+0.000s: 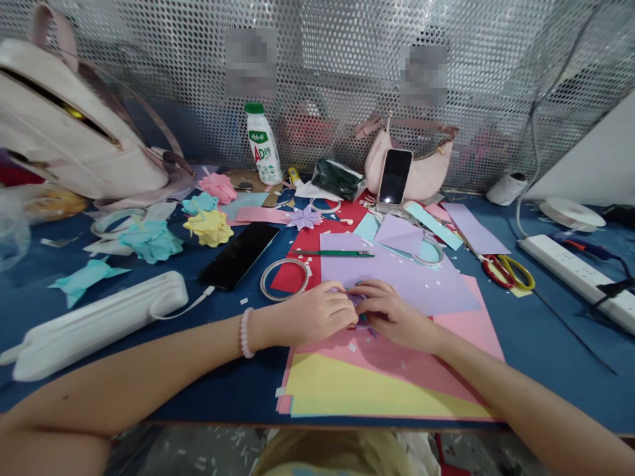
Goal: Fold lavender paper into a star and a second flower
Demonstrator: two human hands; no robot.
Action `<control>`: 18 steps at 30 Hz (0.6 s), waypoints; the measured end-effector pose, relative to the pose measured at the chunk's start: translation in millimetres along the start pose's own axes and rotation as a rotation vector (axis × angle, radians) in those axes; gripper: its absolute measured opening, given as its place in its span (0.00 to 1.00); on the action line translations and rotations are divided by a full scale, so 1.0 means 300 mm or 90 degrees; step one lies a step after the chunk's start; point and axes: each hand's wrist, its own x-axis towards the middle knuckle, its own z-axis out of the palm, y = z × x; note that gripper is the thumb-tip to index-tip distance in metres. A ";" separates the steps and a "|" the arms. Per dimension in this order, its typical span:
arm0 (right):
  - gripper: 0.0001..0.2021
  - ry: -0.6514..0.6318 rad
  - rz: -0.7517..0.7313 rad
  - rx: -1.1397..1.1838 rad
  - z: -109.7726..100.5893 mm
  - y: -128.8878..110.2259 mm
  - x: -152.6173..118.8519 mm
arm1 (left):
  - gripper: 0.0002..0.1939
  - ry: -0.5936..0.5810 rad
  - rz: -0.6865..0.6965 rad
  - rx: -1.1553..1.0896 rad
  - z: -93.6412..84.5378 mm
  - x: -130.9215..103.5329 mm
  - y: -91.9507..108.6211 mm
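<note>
"My lap (347,456), in pale yellowish cloth, just below the edge of the blue table (198,390)."

"And on the table?"

"A yellow sheet (357,390) lies nearest me, partly over some pink paper (476,324). My hands are above the pink."

"Holding what?"

"A small purple paper (356,299). My left hand (325,314), with a beaded bracelet (245,334) at the wrist, and my right hand (397,317) meet over it, fingers bent and closed on it from both sides. My fingers cover most of it, so I can't tell its shape."

"What's around them?"

"A roll of tape (264,285) just beside my left hand, and a large purple sheet (426,284) behind both hands, with a green cutter (342,253) lying across it. Off to the right, scissors (507,268) with red and yellow handles. On the left, a black phone (239,256) lies flat."

"Farther back?"

"A blue paper flower (151,240), a yellow one (208,228) and a pink one (217,188) to the left, and a purple paper star (304,217) nearer the middle. Behind those, a white bottle (262,147) with a green cap, and a second phone (395,176) propped against a pink handbag (431,175)."

"And last?"

"A metal mesh wall (337,66)."
</note>
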 end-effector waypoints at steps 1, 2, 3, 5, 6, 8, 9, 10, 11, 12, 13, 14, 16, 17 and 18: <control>0.21 0.002 -0.002 0.002 0.000 0.000 0.000 | 0.15 0.006 -0.002 0.012 0.004 0.002 0.001; 0.20 0.000 -0.003 0.003 -0.001 0.000 0.000 | 0.15 0.010 -0.001 0.015 0.006 0.003 0.002; 0.20 -0.004 -0.001 0.003 -0.002 -0.002 0.001 | 0.14 0.009 0.006 0.006 0.006 0.003 0.002; 0.20 -0.014 0.010 0.003 -0.005 -0.006 0.001 | 0.11 0.006 0.029 -0.037 0.002 0.001 0.002; 0.20 -0.017 0.016 0.003 -0.005 -0.009 0.001 | 0.08 0.005 0.041 -0.060 -0.001 0.000 0.003; 0.20 -0.018 0.024 0.004 -0.006 -0.013 0.002 | 0.06 0.008 0.056 -0.082 -0.010 -0.005 0.007; 0.20 -0.014 0.025 0.004 -0.006 -0.014 0.003 | 0.06 0.013 0.059 -0.077 -0.014 -0.007 0.009; 0.20 -0.011 0.023 0.003 -0.005 -0.015 0.003 | 0.06 0.017 0.060 -0.066 -0.018 -0.009 0.012; 0.20 -0.008 0.021 0.003 -0.005 -0.015 0.004 | 0.07 0.019 0.063 -0.054 -0.021 -0.011 0.014; 0.20 -0.007 0.018 0.003 -0.005 -0.015 0.004 | 0.10 0.019 0.068 -0.047 -0.023 -0.012 0.016; 0.20 -0.007 0.016 0.003 -0.004 -0.015 0.004 | 0.12 0.018 0.073 -0.047 -0.023 -0.013 0.017; 0.20 -0.007 0.013 0.003 -0.004 -0.015 0.005 | 0.14 0.016 0.076 -0.056 -0.023 -0.015 0.016; 0.20 -0.007 0.011 0.005 -0.004 -0.012 0.004 | 0.13 0.016 0.074 -0.087 -0.018 -0.019 0.013; 0.20 -0.005 0.010 0.007 -0.003 -0.011 0.004 | 0.13 0.015 0.071 -0.103 -0.014 -0.021 0.011; 0.20 -0.004 0.010 0.008 -0.003 -0.009 0.003 | 0.13 0.011 0.068 -0.116 -0.010 -0.023 0.008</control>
